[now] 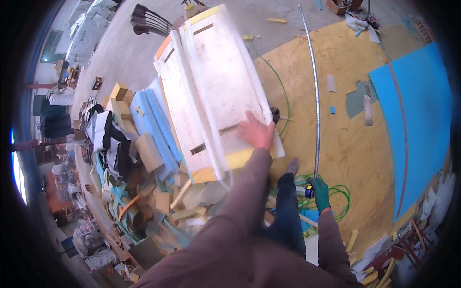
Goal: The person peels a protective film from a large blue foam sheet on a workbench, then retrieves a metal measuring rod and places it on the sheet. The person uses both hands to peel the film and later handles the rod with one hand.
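Observation:
My right hand (322,193), in a green glove, is closed around a tape measure (309,191) with a dark blue case. Its long metal blade (314,77) is pulled out and stretches away from me, past the right side of a large pale panel (223,72). The panel has slots cut in it, white strips along its length and yellow foam at both ends. My bare left hand (257,133) rests on its near right corner, fingers spread and holding nothing. The panel's underside and whatever supports it are mostly hidden.
Foam offcuts (163,199) and scraps pile up at the near left, beside light-blue foam sheets (151,125). A green hose (342,192) coils by my right hand. A big blue sheet (418,115) lies at the right on a yellowish floor board (345,153). A dark slatted chair back (149,20) is far left.

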Demonstrator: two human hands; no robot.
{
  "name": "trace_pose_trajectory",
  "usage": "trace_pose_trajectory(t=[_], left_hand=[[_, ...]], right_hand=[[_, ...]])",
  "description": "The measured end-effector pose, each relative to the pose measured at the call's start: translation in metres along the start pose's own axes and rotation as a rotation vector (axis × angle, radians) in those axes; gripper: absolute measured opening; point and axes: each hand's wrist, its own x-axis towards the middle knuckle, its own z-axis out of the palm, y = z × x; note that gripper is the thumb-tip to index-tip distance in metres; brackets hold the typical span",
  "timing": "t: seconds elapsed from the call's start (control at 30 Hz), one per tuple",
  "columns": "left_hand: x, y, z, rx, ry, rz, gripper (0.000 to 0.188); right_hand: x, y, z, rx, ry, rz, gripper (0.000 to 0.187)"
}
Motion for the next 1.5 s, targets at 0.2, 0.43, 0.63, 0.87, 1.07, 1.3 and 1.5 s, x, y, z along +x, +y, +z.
trace_pose_trajectory(t=[0.2,0.43,0.63,0.87,1.07,1.3,1.5], left_hand=[[0.007,-0.062,-0.036,-0.182,0.064,0.187,0.087],[0.051,-0.196,-0.068,-0.189,0.17,-0.385,0.078],[0.09,-0.322,-0.075,-0.181,-0.045,-0.524,0.095],[0.097,-0.354,-0.061,-0.496,-0.254,-0.494,0.136],[0.1,-0.355,-0.049,-0.481,-0.243,-0.401,0.135],[0.092,-0.355,-0.078,-0.87,-0.149,-0.295,0.098],[0.089,-0.355,-0.128,-1.191,-0.144,-0.239,0.071]], right_hand=[[0.055,-0.029,0.03,0.048,-0.089,-0.033,0.029],[0.106,-0.097,0.084,0.008,-0.12,-0.159,0.034],[0.097,-0.133,0.095,-0.115,-0.136,-0.114,0.035],[0.068,-0.12,0.088,-0.181,-0.08,-0.058,0.035],[0.055,-0.112,0.085,-0.184,-0.065,-0.108,0.036],[0.049,-0.124,0.086,-0.155,0.056,-0.111,0.035],[0.042,-0.129,0.095,-0.096,0.038,-0.114,0.034]])
